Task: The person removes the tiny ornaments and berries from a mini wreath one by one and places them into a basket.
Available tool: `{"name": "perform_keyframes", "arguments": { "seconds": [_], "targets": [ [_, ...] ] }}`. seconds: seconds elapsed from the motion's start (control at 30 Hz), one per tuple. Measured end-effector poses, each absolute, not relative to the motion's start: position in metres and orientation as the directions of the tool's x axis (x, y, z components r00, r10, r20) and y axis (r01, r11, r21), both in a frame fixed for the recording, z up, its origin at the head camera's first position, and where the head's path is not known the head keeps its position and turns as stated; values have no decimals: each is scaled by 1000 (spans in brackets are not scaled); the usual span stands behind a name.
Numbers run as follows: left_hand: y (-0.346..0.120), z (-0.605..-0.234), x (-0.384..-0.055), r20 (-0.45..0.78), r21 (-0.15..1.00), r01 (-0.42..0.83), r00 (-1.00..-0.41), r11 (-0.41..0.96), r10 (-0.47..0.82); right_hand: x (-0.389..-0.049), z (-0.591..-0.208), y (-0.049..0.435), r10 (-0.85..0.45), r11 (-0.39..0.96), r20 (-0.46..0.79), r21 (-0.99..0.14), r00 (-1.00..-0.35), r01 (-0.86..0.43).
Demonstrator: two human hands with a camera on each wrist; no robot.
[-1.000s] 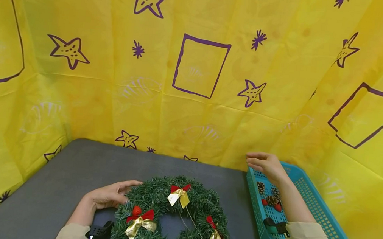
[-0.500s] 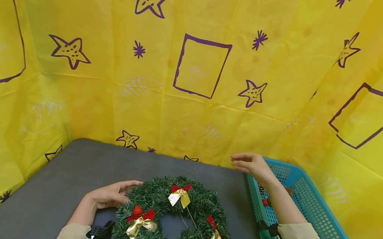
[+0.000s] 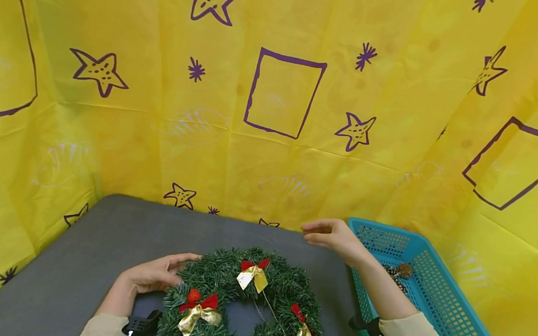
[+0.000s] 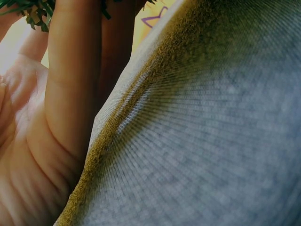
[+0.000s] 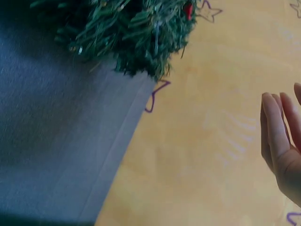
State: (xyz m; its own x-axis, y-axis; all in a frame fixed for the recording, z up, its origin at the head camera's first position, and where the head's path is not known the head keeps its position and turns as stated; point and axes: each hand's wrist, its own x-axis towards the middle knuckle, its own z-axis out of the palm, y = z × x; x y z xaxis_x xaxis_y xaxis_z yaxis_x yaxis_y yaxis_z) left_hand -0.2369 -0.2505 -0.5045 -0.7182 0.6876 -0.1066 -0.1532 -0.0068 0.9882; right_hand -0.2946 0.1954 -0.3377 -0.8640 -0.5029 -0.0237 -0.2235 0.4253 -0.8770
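A green Christmas wreath (image 3: 290, 279) stands out at the front middle of the head view, its lower part cut off by the frame. It carries red-and-gold bows (image 3: 253, 276), a red berry (image 3: 194, 295) and a thin gold cord. My left hand (image 3: 156, 274) holds the wreath's left edge between thumb and fingers; fingertips are partly hidden by the greenery, also in the left wrist view. My right hand (image 3: 337, 240) hovers between wreath and basket, fingers together and nearly straight. Nothing shows in this hand (image 5: 282, 146) in the right wrist view, apart from the wreath (image 5: 136, 37).
A turquoise plastic basket (image 3: 458, 307) stands at the right, with a pine cone (image 3: 405, 270) and other small dark pieces inside, partly hidden by the right forearm. The grey table (image 3: 148, 227) meets a yellow patterned curtain (image 3: 279, 163) at its back and sides.
My right hand has moved left, from above the basket towards the wreath, uncovering more of the basket's far end. The left hand and the wreath have stayed put.
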Motion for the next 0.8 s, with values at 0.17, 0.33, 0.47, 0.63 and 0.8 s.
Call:
{"name": "perform_keyframes", "arguments": {
  "seconds": [0.17,0.33,0.47,0.63,0.8],
  "targets": [
    [-251,-505,-237,-109,988,-155,-720,-6,685,-290,-337,184,-532,425,-21,-872,-847,-245],
    [-252,-506,-237,-108,988,-154,-717,-6,688,-285,-336,172,-566,428,-34,-866,-824,-258],
    [-251,-506,-237,-112,988,-156,-706,1,699,-280,-333,167,-592,428,-42,-863,-805,-269],
    [-251,-506,-238,-116,987,-159,-699,5,706,-274,-326,162,-602,422,-34,-862,-798,-281],
    [-252,-505,-238,-108,988,-155,-704,-3,702,-270,-322,152,-646,403,-21,-858,-763,-318]
  ]
}}
